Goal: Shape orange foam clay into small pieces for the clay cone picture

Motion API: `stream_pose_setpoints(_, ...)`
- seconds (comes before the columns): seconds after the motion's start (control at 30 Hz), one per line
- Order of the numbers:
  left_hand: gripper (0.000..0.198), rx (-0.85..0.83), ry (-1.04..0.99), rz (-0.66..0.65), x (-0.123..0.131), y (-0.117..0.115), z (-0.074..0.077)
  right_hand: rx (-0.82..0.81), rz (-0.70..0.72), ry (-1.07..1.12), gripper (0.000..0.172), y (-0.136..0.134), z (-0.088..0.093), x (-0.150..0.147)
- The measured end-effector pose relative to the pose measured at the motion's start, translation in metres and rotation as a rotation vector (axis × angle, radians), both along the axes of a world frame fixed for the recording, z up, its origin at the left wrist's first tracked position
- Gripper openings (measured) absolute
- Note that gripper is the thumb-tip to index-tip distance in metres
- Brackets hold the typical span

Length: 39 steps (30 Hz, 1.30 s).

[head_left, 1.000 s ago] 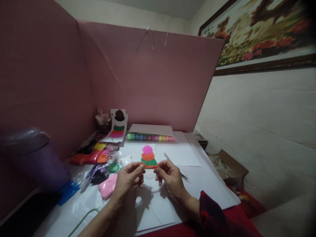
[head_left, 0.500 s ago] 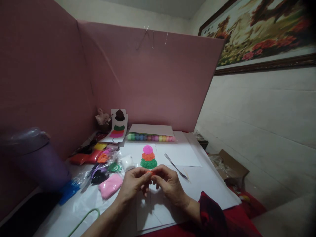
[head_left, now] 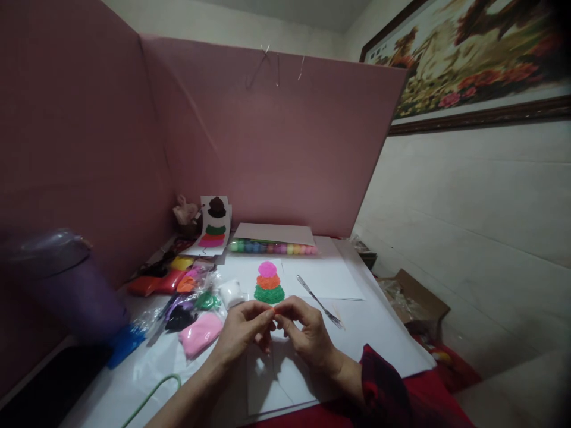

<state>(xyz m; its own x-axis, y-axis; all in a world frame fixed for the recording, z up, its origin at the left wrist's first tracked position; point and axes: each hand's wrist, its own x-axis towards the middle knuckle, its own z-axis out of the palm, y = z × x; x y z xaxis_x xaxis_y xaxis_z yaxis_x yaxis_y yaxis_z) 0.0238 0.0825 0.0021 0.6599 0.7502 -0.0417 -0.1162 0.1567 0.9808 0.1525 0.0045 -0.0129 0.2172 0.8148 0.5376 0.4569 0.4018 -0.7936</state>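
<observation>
The left hand (head_left: 245, 327) and right hand (head_left: 307, 333) pinch a bit of orange clay (head_left: 273, 311) above the paper (head_left: 261, 399); a second ago they stretched it between them. Fingertips now hide most of it. The hands cover the paper's middle. Right of the paper lies a fork (head_left: 320, 304).

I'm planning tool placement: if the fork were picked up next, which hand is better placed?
Probably the right hand: the fork lies close beyond it, while the left hand would have to reach across. Both hold a small orange piece between them, though.
</observation>
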Motion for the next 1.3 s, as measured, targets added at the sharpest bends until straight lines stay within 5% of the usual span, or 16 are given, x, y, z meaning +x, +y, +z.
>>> stream_pose_setpoints(0.2, 0.021, -0.053, -0.078, 0.209, -0.002, -0.003, 0.011, -0.057, -0.034, 0.297, 0.009, 0.006, -0.004, 0.001)
stream_pose_setpoints(0.37, 0.035, -0.150, -0.106, 0.152, -0.004, -0.002, 0.011, -0.048, 0.045, 0.455, 0.014, 0.010, -0.004, 0.002)
stream_pose_setpoints(0.57, 0.031, -0.047, -0.077, -0.038, -0.001, -0.002, 0.005, -0.077, 0.150, 0.357, 0.013, 0.004, 0.000, -0.001)
stream_pose_setpoints(1.07, 0.032, -0.073, -0.052, -0.022, -0.001, 0.008, -0.005, 0.004, -0.001, 0.016, 0.004, 0.001, 0.002, 0.000)
stream_pose_setpoints(1.3, 0.020, -0.090, -0.062, 0.013, 0.001, 0.002, -0.001, -0.065, 0.003, 0.130, 0.005, 0.000, 0.003, -0.002)
